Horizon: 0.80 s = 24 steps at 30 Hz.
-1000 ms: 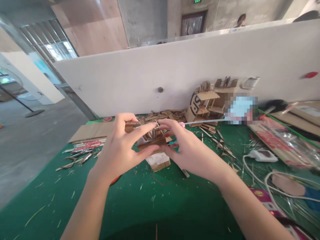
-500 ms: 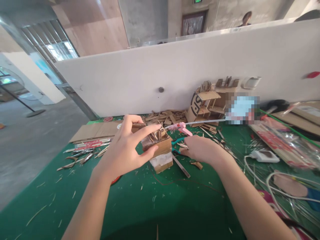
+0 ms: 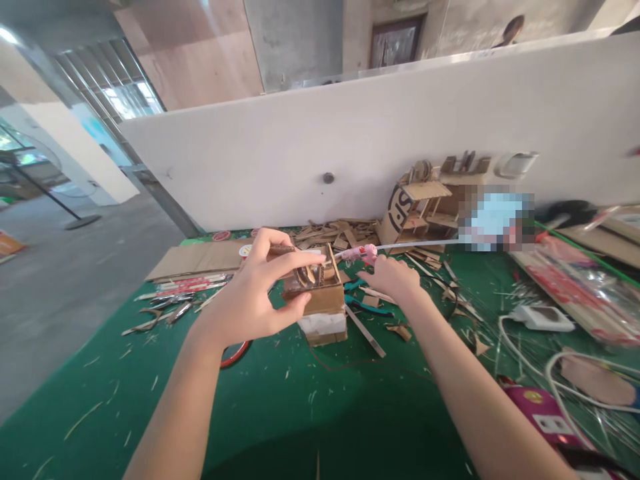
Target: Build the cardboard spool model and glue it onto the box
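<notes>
My left hand curves over a small cardboard box, thumb by its near face and fingers across the top. Inside the open top sit curved and straight cardboard pieces, partly behind my fingers. The box rests on a white-and-brown block. To the right, my right hand is closed at the handle of a pink glue gun, its fingers mostly hidden from this side. Just below that hand, teal-handled pliers lie on the green table.
Cardboard scraps pile against the white partition. A cardboard shelf model stands beside a blurred screen. Flat cardboard and tools lie left. A white adapter with cables and a purple device occupy the right.
My right hand has let go of the teal pliers and moved up to the pink glue gun. My left hand stays over the box. The view has shifted slightly.
</notes>
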Each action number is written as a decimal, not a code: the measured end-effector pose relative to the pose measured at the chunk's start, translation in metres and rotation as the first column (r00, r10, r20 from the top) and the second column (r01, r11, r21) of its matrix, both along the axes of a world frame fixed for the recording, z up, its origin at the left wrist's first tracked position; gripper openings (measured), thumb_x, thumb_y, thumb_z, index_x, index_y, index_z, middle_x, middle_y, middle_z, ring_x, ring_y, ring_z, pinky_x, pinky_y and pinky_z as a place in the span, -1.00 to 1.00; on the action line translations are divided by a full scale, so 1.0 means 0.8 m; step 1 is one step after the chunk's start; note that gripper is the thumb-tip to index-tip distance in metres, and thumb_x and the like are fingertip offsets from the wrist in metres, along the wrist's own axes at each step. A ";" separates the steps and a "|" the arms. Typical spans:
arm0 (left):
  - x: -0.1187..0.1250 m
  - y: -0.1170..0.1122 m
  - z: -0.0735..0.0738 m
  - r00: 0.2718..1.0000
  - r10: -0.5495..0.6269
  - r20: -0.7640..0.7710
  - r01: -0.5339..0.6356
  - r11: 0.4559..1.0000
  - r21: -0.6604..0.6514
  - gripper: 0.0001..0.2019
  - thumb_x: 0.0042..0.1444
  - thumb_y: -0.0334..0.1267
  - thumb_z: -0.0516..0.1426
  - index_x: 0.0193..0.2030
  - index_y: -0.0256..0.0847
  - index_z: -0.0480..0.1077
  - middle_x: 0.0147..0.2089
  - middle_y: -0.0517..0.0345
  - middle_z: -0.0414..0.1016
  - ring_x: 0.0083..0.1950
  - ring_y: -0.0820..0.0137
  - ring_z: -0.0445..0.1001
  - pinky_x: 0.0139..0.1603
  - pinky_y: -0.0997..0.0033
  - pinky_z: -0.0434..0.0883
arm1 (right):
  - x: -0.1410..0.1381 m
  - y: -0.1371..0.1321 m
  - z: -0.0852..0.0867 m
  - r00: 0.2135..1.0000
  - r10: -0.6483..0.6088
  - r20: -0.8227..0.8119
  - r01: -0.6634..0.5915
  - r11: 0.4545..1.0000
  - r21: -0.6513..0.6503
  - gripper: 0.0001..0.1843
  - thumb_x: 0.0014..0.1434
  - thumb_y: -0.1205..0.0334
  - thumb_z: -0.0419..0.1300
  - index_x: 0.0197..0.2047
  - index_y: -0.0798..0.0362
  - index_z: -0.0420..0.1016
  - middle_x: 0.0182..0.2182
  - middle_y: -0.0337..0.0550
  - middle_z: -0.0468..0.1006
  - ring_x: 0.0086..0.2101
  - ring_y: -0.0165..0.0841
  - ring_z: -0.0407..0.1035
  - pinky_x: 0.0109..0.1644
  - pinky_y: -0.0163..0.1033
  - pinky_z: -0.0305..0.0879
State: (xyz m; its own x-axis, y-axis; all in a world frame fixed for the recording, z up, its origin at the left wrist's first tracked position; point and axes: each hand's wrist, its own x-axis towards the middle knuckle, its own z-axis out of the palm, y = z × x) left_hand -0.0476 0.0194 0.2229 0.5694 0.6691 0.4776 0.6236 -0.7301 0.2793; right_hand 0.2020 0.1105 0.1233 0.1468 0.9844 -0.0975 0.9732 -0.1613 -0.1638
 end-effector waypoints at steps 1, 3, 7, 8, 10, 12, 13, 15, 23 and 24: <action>0.000 0.000 0.000 1.000 0.002 -0.002 -0.002 1.000 0.006 -0.61 0.15 -0.38 0.12 0.11 0.04 0.29 0.00 0.09 0.08 0.04 0.35 0.28 -0.04 0.32 0.46 | -0.002 0.001 -0.003 1.000 -0.005 -0.005 0.005 1.000 0.013 -0.37 0.17 -0.15 0.08 0.09 0.22 0.35 0.02 0.24 0.47 0.07 0.08 0.31 -0.02 0.03 0.29; 0.000 -0.001 -0.001 1.000 0.004 -0.007 -0.004 1.000 0.016 -0.61 0.15 -0.37 0.13 0.11 0.04 0.29 0.00 0.09 0.08 0.04 0.35 0.28 -0.02 0.31 0.46 | -0.004 0.003 -0.007 1.000 -0.024 -0.010 0.024 0.998 0.052 -0.39 0.20 -0.12 0.05 0.09 0.24 0.33 0.02 0.27 0.46 0.07 0.11 0.29 -0.02 0.05 0.28; 0.002 -0.003 0.001 0.999 0.009 -0.041 -0.009 1.000 0.006 -0.60 0.17 -0.35 0.13 0.13 0.05 0.27 -0.01 0.08 0.07 0.07 0.32 0.27 0.00 0.29 0.45 | -0.005 0.011 -0.014 0.999 -0.038 -0.027 0.041 0.992 0.121 -0.49 0.24 -0.03 0.03 0.07 0.22 0.32 0.01 0.26 0.46 0.05 0.08 0.30 -0.03 0.04 0.28; 0.002 -0.003 0.002 0.999 0.013 -0.051 -0.013 1.000 0.003 -0.60 0.17 -0.33 0.13 0.14 0.05 0.27 -0.01 0.08 0.07 0.07 0.32 0.27 0.01 0.28 0.44 | -0.006 0.013 -0.016 0.999 -0.037 -0.035 0.041 0.990 0.135 -0.53 0.26 0.00 0.02 0.06 0.20 0.32 0.01 0.25 0.46 0.05 0.05 0.31 -0.02 0.04 0.27; 0.002 -0.004 0.003 0.998 0.017 -0.059 -0.016 1.000 0.007 -0.60 0.18 -0.30 0.14 0.14 0.08 0.27 -0.01 0.09 0.06 0.06 0.32 0.27 0.04 0.25 0.43 | -0.007 0.016 -0.022 0.998 -0.038 -0.051 0.046 0.985 0.167 -0.60 0.29 0.06 -0.03 0.05 0.17 0.32 0.02 0.22 0.47 0.05 0.01 0.31 0.02 0.03 0.24; 0.002 -0.005 0.003 0.998 0.011 -0.054 -0.010 1.000 0.018 -0.62 0.18 -0.27 0.15 0.13 0.11 0.27 -0.01 0.10 0.06 0.05 0.33 0.27 0.06 0.23 0.43 | -0.008 0.017 -0.028 0.997 -0.033 -0.070 0.047 0.979 0.199 -0.63 0.32 0.09 -0.06 0.03 0.16 0.32 0.03 0.22 0.46 0.08 -0.01 0.29 0.05 0.01 0.21; 0.001 -0.005 0.003 0.999 0.011 -0.052 -0.010 1.000 0.021 -0.63 0.19 -0.27 0.15 0.12 0.11 0.28 -0.01 0.10 0.06 0.05 0.33 0.28 0.06 0.22 0.43 | -0.007 0.017 -0.030 0.996 -0.025 -0.082 0.042 0.976 0.213 -0.64 0.33 0.10 -0.06 0.03 0.16 0.31 0.03 0.21 0.46 0.08 -0.01 0.28 0.05 -0.02 0.20; 0.001 -0.005 0.003 0.999 0.017 -0.049 -0.016 1.000 0.026 -0.63 0.19 -0.27 0.15 0.13 0.10 0.27 0.00 0.09 0.06 0.04 0.32 0.28 0.03 0.23 0.45 | -0.005 0.015 -0.030 0.993 0.000 -0.115 0.028 0.971 0.238 -0.65 0.33 0.10 -0.07 0.02 0.18 0.29 0.00 0.21 0.47 0.05 -0.03 0.31 0.02 -0.08 0.22; 0.003 -0.004 0.003 0.999 0.017 -0.042 -0.015 0.999 0.042 -0.65 0.18 -0.28 0.15 0.10 0.07 0.29 -0.01 0.09 0.08 0.00 0.33 0.30 -0.05 0.29 0.47 | 0.018 -0.008 0.018 0.932 0.167 -0.322 -0.019 0.909 0.417 -0.61 0.36 0.00 -0.17 0.04 0.12 0.18 -0.14 0.06 0.48 -0.23 -0.25 0.43 -0.23 -0.26 0.27; 0.003 -0.004 0.003 0.999 0.017 -0.039 -0.016 0.999 0.047 -0.66 0.18 -0.28 0.15 0.09 0.07 0.30 -0.02 0.09 0.09 -0.01 0.33 0.30 -0.04 0.28 0.47 | 0.020 -0.013 0.029 0.887 0.222 -0.405 -0.013 0.889 0.458 -0.62 0.34 -0.02 -0.11 0.03 0.10 0.18 -0.14 0.03 0.48 -0.27 -0.28 0.42 -0.26 -0.26 0.27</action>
